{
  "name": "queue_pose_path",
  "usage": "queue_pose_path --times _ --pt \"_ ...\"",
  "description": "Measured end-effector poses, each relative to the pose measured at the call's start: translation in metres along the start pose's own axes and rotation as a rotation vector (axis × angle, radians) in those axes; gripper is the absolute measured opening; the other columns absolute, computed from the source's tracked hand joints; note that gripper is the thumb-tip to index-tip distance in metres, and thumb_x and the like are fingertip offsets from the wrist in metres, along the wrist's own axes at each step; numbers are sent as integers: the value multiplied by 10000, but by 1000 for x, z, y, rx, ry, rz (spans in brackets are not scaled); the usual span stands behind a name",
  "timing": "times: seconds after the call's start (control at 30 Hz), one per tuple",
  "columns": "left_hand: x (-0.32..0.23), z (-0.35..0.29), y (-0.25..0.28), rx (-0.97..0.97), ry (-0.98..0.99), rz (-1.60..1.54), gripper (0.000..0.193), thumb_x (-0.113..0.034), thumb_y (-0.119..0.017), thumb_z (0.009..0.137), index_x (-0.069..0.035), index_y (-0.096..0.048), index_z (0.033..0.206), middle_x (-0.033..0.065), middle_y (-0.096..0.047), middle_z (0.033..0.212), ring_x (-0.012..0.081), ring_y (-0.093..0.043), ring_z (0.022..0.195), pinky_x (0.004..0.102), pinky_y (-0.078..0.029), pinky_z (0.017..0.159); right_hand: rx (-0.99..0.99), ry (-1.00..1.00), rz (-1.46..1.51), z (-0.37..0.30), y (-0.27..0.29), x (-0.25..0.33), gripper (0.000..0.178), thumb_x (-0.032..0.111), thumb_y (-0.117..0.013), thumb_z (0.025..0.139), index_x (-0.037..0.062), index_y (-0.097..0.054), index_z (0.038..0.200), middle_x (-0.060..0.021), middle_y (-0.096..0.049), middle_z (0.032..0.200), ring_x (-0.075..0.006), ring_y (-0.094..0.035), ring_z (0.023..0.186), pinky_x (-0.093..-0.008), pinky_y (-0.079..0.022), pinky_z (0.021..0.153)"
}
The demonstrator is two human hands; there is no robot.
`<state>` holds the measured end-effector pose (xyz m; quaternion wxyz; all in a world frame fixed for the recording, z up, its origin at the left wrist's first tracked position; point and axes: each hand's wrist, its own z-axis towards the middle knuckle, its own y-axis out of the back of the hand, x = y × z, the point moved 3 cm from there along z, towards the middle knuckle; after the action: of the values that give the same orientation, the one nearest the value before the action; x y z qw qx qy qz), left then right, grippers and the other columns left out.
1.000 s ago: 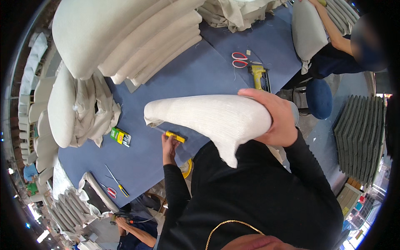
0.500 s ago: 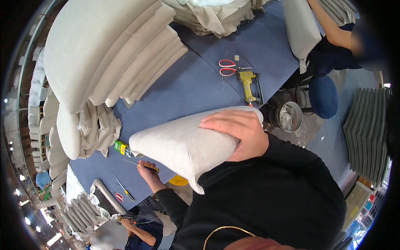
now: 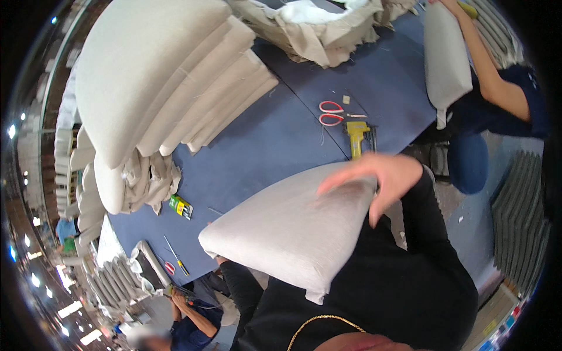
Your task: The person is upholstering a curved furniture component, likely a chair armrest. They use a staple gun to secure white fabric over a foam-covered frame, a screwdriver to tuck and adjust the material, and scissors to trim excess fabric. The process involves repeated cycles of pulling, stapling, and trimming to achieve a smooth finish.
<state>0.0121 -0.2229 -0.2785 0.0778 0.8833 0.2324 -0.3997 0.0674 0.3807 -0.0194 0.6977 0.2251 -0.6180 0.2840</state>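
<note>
A padded seat cushion point(image 3: 281, 228) covered in light beige fabric is tilted against my front, over the table's near edge. My right hand point(image 3: 392, 178) is open at its right end, fingers spread and smeared by motion; whether they touch the fabric I cannot tell. Most of my left hand point(image 3: 220, 259) is hidden behind the cushion's left corner. A thin metal shaft point(image 3: 215, 210) shows just past that corner, the end of the screwdriver in my left hand; its handle is hidden. A gathered fabric tail point(image 3: 317, 295) hangs from the cushion's lower corner.
On the blue-grey table point(image 3: 252, 146) lie red-handled scissors point(image 3: 332, 114), a yellow staple gun point(image 3: 356, 137) and a small green-yellow box point(image 3: 181, 206). Stacked beige cushions point(image 3: 152, 70) stand at far left. Another screwdriver point(image 3: 178, 260) lies near left. Co-workers' arms point(image 3: 497, 88) show at right and lower left.
My right hand has lifted from its flat hold on the cushion and spread its fingers. The cushion has turned and shifted right and nearer, now covering most of my left hand and the screwdriver's yellow-black handle.
</note>
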Motion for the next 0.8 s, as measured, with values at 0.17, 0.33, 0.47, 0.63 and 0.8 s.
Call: queue_pose_path --times 0.17,0.33,0.47,0.63,0.8 --pt "-84 -72 -40 360 -120 -187 790 -712 -520 1042 -71 -532 1504 125 -673 1325 302 -620 1293 518 -519 1061 -1127 -318 -264 -69 179 -249 456 327 -706 1031 2 -695 1350 -114 -764 1269 -225 -720 1173 -343 -551 995" --pt "-129 -160 -56 451 -506 617 957 -758 -670 918 -54 -522 1550 129 -601 1497 328 -572 1381 523 -447 1138 -1356 -889 -1070 -109 173 -348 291 331 -824 883 125 -761 1079 -145 -724 1092 -370 -695 1109 -478 -542 980" --pt "-150 -288 -145 1047 -759 782 1042 -615 -922 730 -53 -565 1531 173 -602 1525 365 -529 1444 518 -377 1197 -1265 -988 -893 -124 180 -375 144 274 -794 925 148 -744 975 -95 -720 1151 -388 -676 1140 -502 -553 958" --pt "-133 -321 -229 1207 -1054 1043 899 -443 -945 722 -47 -631 1467 183 -630 1502 408 -574 1402 488 -438 1172 -1541 -674 -408 -152 194 -379 185 79 -686 985 83 -667 1169 -142 -725 1283 -290 -731 1136 -443 -599 821" --pt "-135 -296 -255 793 -1269 1001 782 -436 -858 828 -2 -642 1441 214 -679 1437 408 -664 1313 467 -523 1101 -1790 -109 144 -121 131 -315 373 -88 -549 967 34 -570 1319 -104 -712 1127 -153 -690 1000 -315 -555 755"
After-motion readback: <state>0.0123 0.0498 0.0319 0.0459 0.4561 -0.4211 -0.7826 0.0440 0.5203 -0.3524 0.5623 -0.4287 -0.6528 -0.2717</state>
